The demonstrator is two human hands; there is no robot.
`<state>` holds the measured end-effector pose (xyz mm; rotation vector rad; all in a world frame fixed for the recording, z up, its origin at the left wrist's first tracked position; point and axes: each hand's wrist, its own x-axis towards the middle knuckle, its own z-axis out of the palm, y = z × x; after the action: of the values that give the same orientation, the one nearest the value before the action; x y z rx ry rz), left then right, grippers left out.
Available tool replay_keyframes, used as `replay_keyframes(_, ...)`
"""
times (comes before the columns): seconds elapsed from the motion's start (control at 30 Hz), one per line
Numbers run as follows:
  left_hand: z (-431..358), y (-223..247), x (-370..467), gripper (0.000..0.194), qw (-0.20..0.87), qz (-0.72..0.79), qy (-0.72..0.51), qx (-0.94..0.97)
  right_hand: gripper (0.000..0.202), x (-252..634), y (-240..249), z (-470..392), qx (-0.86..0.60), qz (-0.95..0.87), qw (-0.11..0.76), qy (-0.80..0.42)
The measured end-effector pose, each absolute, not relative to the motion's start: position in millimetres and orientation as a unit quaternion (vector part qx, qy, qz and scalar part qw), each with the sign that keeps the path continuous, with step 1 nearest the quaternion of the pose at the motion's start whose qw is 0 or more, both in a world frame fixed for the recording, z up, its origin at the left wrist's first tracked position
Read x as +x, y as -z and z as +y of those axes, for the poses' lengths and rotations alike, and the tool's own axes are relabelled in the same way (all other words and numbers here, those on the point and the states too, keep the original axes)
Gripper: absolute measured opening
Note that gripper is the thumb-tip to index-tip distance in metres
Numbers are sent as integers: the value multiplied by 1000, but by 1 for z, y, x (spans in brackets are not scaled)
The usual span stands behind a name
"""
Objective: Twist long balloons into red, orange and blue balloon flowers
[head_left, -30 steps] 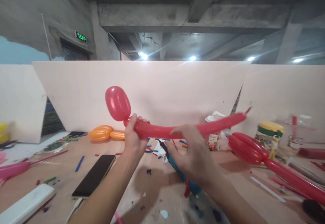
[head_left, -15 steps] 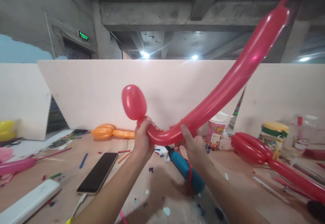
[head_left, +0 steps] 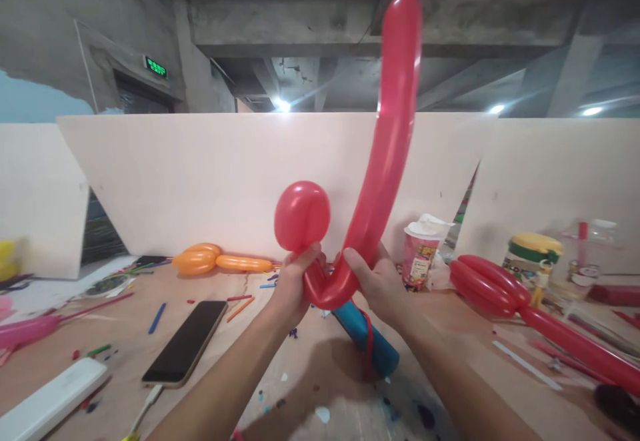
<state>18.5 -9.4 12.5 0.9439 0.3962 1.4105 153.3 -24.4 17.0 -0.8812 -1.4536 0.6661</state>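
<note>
A long red balloon (head_left: 390, 121) is bent into a tight U between my two hands, its long end standing nearly upright. At its other end a rounded bubble (head_left: 302, 216) sits just above my left hand (head_left: 295, 281), whose fingers wrap the balloon below it. My right hand (head_left: 373, 279) grips the long part on the right side of the bend, thumb in front. Behind and below the bend, a blue pump (head_left: 367, 341) with a red strip round it lies on the table.
On the wooden table (head_left: 210, 407) lie a phone (head_left: 186, 342), a white power bank (head_left: 53, 397), an orange balloon (head_left: 197, 259), a pink balloon (head_left: 30, 329) and balloon scraps. To the right are a paper cup (head_left: 420, 254), another red balloon (head_left: 490, 287) and a yellow-lidded jar (head_left: 533, 254). White boards stand behind.
My hands have come closer together, folding the balloon more sharply. Its long end has swung from leaning right to nearly upright, and the bubble has moved right.
</note>
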Motion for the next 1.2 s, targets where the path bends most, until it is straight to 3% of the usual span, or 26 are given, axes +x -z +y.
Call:
replay_keyframes(0.4,-10,-11,17,25,601,215,-675,371,32,138,-10,-28,-365,-703,535,-293)
replay_keyframes(0.8,-14,-7,25,18,663,159,-632,368,42,137,-4,-23,-307,-675,593,-314)
replay_keyframes(1.07,-15,-3,19,27,709,173,-557,397,41,141,7,-18,-356,-728,525,-261)
replay_keyframes(1.2,-10,2,13,29,748,182,-490,408,41,148,8,-18,-439,-763,449,-153)
